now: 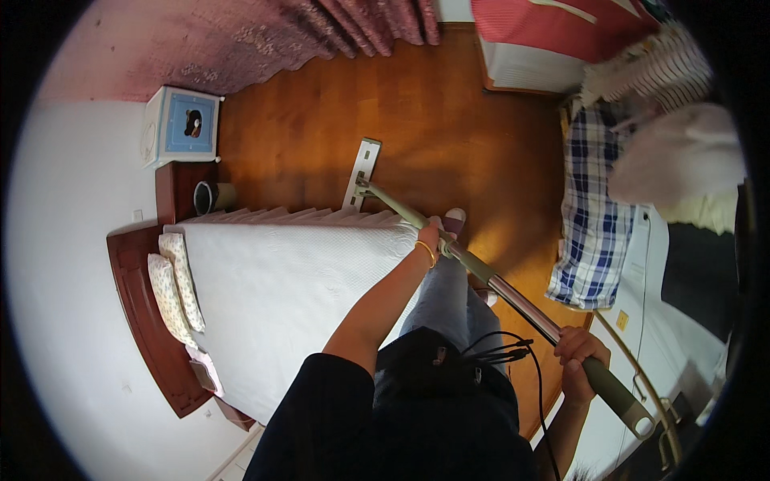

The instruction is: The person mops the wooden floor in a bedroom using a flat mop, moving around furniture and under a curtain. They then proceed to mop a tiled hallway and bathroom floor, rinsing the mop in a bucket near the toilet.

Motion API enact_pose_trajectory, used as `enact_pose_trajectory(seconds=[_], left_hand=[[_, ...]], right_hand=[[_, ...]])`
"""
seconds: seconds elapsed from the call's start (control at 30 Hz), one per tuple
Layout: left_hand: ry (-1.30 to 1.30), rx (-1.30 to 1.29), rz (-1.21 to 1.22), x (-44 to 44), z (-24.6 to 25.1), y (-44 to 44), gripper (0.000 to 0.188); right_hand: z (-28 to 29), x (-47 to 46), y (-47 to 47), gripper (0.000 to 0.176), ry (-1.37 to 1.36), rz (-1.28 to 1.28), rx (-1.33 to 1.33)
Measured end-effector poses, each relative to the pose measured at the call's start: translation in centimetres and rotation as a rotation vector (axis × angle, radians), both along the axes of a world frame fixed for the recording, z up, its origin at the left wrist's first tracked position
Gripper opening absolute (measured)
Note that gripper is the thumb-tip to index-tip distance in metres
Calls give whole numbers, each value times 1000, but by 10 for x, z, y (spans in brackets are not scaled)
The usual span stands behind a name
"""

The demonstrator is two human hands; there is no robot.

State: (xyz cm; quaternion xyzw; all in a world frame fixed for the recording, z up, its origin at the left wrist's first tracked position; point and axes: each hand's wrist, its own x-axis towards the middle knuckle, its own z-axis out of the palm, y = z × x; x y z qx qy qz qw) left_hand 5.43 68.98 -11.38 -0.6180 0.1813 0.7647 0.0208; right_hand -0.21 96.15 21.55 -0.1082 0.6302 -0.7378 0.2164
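My left hand [429, 237] is closed round the lower part of a green and silver flat mop's handle [523, 300]. Near the handle's top end, which has a hanging loop, my right hand [581, 361] grips the pole. The handle slants across in front of my body, down to a long, narrow flat mop head [363, 168] on the wooden floor [421, 120]. One end of that head lies against the pleated skirt of the white bedspread [289, 264], and whether it reaches under the skirt cannot be told.
A small waste bin [210, 197] stands beside a dark wood nightstand [180, 186], near a blue and white cabinet [187, 123]. Pink curtains [313, 30] hang at the far side. Right of me, a plaid cloth [592, 222] hangs near a metal clothes rack [631, 361]. Black cables [535, 367] dangle at my waist.
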Motion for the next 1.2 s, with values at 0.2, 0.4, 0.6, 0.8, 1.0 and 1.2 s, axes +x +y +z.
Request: enact_pose_trajectory(seconds=[0.2, 0.4, 0.6, 0.8, 1.0, 1.2], left_hand=[[24, 5, -208, 3, -11, 116, 22], [89, 58, -352, -3, 33, 225, 24], [146, 263, -551, 15, 54, 313, 28], [153, 451, -701, -7, 86, 311, 29], [243, 476, -560, -22, 102, 265, 22], [307, 315, -496, -98, 62, 160, 18]], right_hand=[[17, 51, 111, 26, 35, -171, 13], [40, 109, 203, 28, 64, -417, 78], [88, 167, 239, 27, 131, -590, 300], [111, 165, 233, 14, 330, -551, 89], [128, 133, 204, 24, 347, -471, 58], [74, 70, 138, 27, 324, -389, 52]])
